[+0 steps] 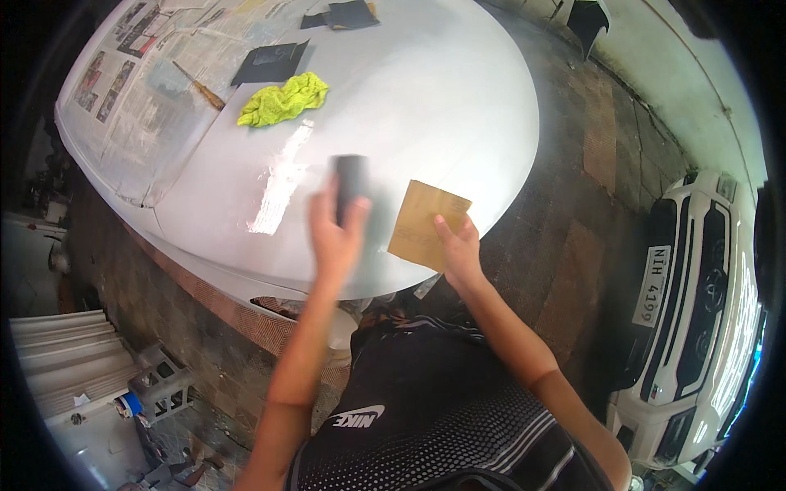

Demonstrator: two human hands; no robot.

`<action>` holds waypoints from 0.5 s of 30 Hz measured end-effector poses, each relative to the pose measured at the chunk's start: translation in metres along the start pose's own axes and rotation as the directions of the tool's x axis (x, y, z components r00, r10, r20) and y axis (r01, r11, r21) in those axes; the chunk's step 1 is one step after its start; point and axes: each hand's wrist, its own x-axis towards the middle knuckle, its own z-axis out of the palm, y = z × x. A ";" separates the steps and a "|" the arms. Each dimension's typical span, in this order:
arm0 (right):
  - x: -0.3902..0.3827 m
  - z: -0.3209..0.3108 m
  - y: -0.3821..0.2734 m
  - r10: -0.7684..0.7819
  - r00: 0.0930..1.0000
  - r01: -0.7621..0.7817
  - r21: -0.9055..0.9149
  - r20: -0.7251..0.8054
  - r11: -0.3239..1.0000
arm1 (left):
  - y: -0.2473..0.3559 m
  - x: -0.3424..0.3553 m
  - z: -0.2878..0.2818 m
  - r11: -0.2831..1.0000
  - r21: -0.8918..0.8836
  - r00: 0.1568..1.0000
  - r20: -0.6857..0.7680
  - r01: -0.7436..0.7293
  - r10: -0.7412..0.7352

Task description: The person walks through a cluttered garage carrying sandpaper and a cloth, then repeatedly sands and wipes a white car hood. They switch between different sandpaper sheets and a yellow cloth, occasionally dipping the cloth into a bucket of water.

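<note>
Over the pale grey painted car panel (467,106), my left hand (336,225) grips a dark rectangular block (350,173), both blurred. My right hand (454,241) pinches a square brown sheet (422,217) by its right side, thumb on top. A crumpled lime-green cloth (282,100) lies on the panel beyond my left hand. Dark square sheets (268,61) lie farther back. To the left, newspaper masking (131,90) covers part of the car, with a long wooden-handled tool (209,94) on it.
At the right a white vehicle's front (684,360) stands near a pale wall (696,98). At the lower left are a grey cinder block (164,380) and a white corrugated piece (70,352). Tiled floor (573,245) runs around the car.
</note>
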 end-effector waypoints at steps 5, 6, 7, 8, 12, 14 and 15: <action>0.015 -0.006 -0.024 0.001 0.991 -0.020 0.140 0.131 0.990 | 0.067 -0.051 0.094 0.974 0.082 0.977 0.048 -0.212 0.209; 0.017 -0.011 -0.032 0.030 0.989 -0.058 0.190 0.147 0.980 | 0.071 -0.052 0.101 0.969 0.120 0.976 0.041 -0.217 0.214; 0.021 -0.017 -0.041 0.053 0.986 -0.090 0.244 0.157 0.966 | 0.079 -0.049 0.107 0.961 0.154 0.973 0.042 -0.229 0.226; 0.023 -0.025 -0.049 0.068 0.977 -0.125 0.280 0.203 0.952 | 0.088 -0.047 0.113 0.952 0.190 0.971 0.043 -0.241 0.237; 0.030 -0.053 -0.069 0.056 0.964 -0.148 0.354 0.259 0.924 | 0.117 -0.051 0.142 0.899 0.361 0.966 0.019 -0.247 0.258; 0.034 -0.069 -0.075 0.075 0.953 -0.182 0.359 0.293 0.915 | 0.128 -0.053 0.159 0.876 0.414 0.962 -0.008 -0.246 0.274; 0.037 -0.076 -0.079 0.068 0.952 -0.174 0.342 0.300 0.924 | 0.132 -0.056 0.167 0.868 0.436 0.961 -0.019 -0.239 0.275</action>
